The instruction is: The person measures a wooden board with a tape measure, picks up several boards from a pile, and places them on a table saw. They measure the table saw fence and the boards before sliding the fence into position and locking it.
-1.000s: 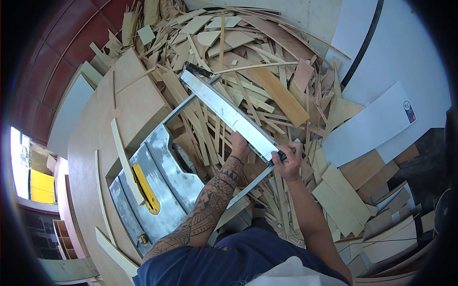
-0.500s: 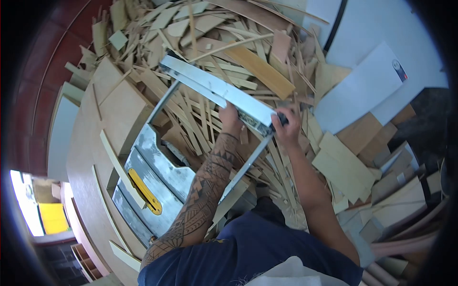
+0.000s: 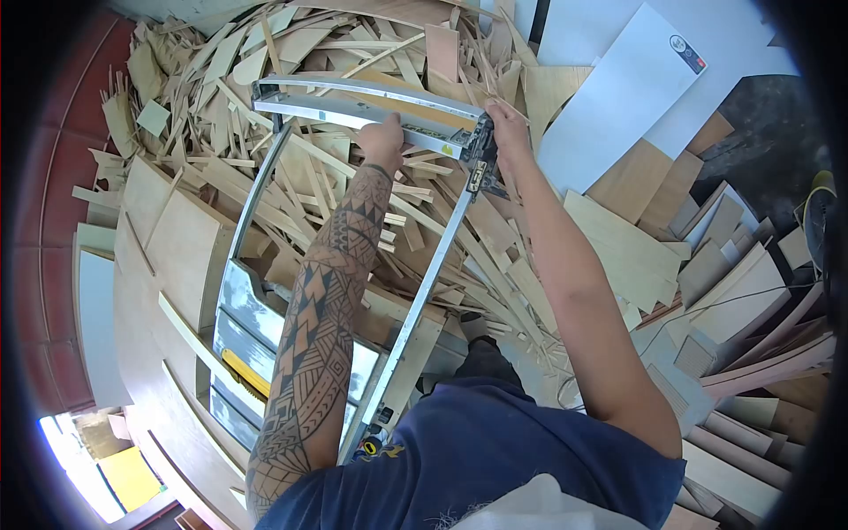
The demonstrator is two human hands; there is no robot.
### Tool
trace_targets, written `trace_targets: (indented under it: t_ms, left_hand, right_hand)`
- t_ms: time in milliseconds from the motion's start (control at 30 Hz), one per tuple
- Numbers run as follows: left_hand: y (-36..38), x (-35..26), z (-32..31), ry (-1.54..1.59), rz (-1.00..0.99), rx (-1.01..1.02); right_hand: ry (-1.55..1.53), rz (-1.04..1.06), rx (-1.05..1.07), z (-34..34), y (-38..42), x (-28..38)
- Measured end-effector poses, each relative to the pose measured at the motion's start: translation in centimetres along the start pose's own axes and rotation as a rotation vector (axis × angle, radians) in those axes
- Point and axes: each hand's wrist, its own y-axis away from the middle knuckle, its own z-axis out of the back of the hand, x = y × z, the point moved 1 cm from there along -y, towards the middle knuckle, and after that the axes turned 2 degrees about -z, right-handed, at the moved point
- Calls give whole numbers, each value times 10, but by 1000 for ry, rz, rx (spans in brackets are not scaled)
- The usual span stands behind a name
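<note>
Positioning the rip fence on the table saw rails

Left hand [image 3: 382, 139] presses curled fingers on the rip fence [image 3: 362, 108] spanning the far rails; right hand [image 3: 506, 124] grips its end clamp; keep the fence square to both rails

No text is legible; the white panel's [image 3: 618, 97] round sticker is unreadable.

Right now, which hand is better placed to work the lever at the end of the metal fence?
Right hand: it already sits at the fence's near end by the rail. The left hand is mid-fence, apparently steadying it.
</note>
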Motion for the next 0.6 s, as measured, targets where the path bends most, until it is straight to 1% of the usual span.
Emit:
trace_targets:
  t_ms: [67, 100, 133, 167, 233, 300, 367, 400, 433, 500, 567, 600]
  left_hand:
    - [-2, -7, -4, -102, 14, 32]
    - [-2, -1, 0, -104, 19, 30]
    - [-3, 2, 2, -23, -11, 38]
    - [-4, 4, 9, 58, -48, 44]
    - [4, 3, 30, 21, -38, 74]
    - [17, 1, 35, 94, -32, 58]
    - [9, 10, 29, 126, -49, 31]
    - [-12, 23, 25, -6, -80, 54]
    - [-25, 23, 25, -133, -119, 59]
    - [-21, 9, 0, -255, -148, -8]
    - [-19, -4, -17, -213, -79, 121]
    - [-42, 13, -29, -285, -134, -13]
  right_hand:
    - [-41, -17, -11, 2, -4, -8]
    - [9, 44, -34, 2, 0, -10]
    - [55, 106, -52, 1, -2, -10]
    - [48, 105, -46, -2, 0, -11]
    - [232, 81, -69, -10, 22, -2]
    - [209, 77, -56, -11, 33, 5]
    - [195, 93, -24, -11, 29, 7]
    - [182, 126, -66, -2, 17, 0]
    - [163, 165, -90, 0, 1, -8]
    - [-112, -79, 47, 12, -36, -25]
    - [-257, -239, 76, 14, -40, -19]
    - [-269, -283, 35, 17, -46, -26]
